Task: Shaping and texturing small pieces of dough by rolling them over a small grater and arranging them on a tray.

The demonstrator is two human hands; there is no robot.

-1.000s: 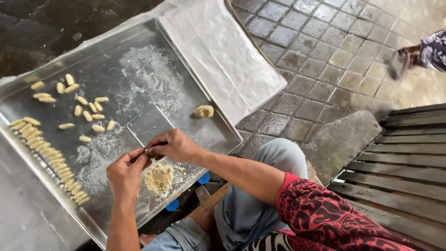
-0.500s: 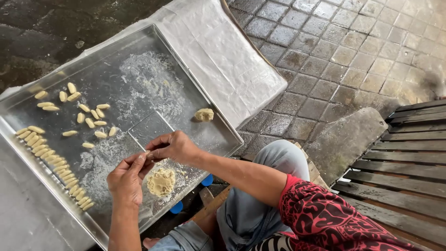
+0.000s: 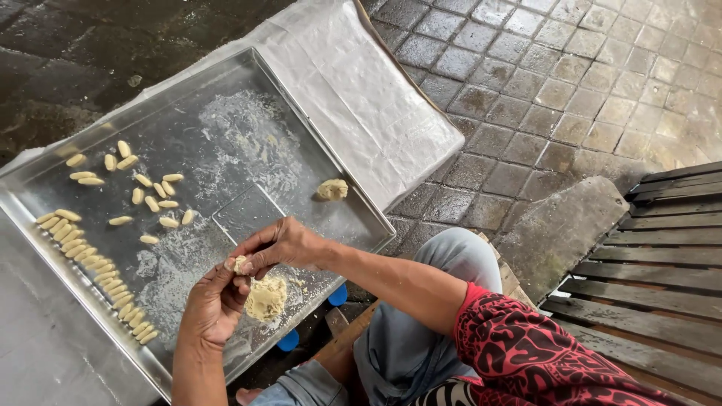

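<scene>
While both hands meet over the tray (image 3: 353, 188), right hand (image 3: 282, 244) and left hand (image 3: 214, 304) pinch a dough bit (image 3: 240, 263). Dough lump (image 3: 266, 298) lies just below; shaped pieces (image 3: 94, 263) line the tray's edge.

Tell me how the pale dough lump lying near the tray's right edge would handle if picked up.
The pale, rough-surfaced dough lump probably dents and crumbles under a firm pinch. It looks light, and its irregular shape makes rolling unlikely. Flour dusting the shallow metal tray suggests it may lift off without sticking, though that is uncertain.
</scene>
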